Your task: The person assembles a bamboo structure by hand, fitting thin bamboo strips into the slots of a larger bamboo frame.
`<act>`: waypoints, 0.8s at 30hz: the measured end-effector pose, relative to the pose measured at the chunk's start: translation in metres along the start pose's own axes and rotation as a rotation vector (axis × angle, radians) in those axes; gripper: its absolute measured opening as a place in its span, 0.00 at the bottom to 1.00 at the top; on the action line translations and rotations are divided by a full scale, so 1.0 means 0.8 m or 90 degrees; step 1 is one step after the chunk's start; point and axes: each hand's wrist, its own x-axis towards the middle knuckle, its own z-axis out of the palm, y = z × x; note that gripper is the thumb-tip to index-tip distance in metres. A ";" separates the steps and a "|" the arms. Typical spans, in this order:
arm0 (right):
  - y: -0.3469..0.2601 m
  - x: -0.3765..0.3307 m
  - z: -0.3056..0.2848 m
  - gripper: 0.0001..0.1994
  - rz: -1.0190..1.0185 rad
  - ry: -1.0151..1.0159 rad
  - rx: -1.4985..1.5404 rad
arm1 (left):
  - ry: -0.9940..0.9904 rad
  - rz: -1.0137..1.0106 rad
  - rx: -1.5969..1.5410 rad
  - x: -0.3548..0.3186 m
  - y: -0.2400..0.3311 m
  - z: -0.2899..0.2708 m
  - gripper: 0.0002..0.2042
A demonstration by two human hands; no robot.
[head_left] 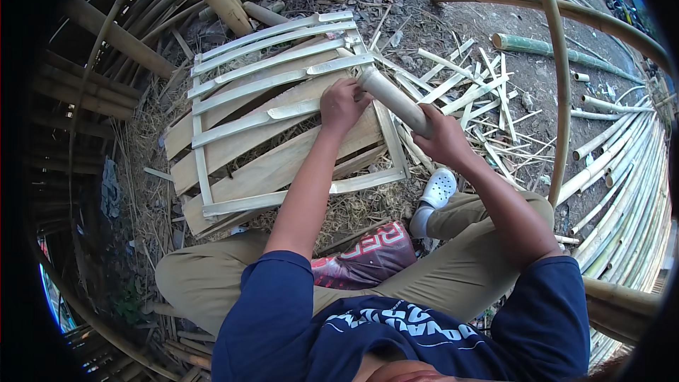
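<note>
Grips a tube (396,105) in the right hand (443,134), with fingers wrapped round its near end, just off the right side of a slatted frame (199,170); holds the tube aslant, with its other end over the frame's right side; cannot tell from this view whether tube and frame touch. Has the left hand (343,104) curled at the end of a slat (293,109) within the frame's right part, just beside the tube; cannot tell whether closed on the slat or only resting there. Has boards (283,159) under the frame, jutting past its left edge; sits at the frame's near side, with a maroon sack (371,258) between the legs and a white clog (440,187) just right of the frame's near right corner; has loose strips (488,92) scattered right of the frame, and piled poles (629,170) well to its right.
</note>
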 end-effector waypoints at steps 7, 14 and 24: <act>-0.023 -0.005 -0.010 0.33 0.051 0.095 0.097 | 0.025 0.034 -0.036 0.002 0.003 -0.006 0.06; -0.008 -0.009 -0.010 0.34 0.049 0.026 -0.044 | 0.006 0.023 -0.006 0.003 0.007 0.002 0.06; -0.016 -0.012 -0.008 0.32 0.037 0.087 0.017 | 0.038 0.035 -0.031 0.002 0.008 0.001 0.05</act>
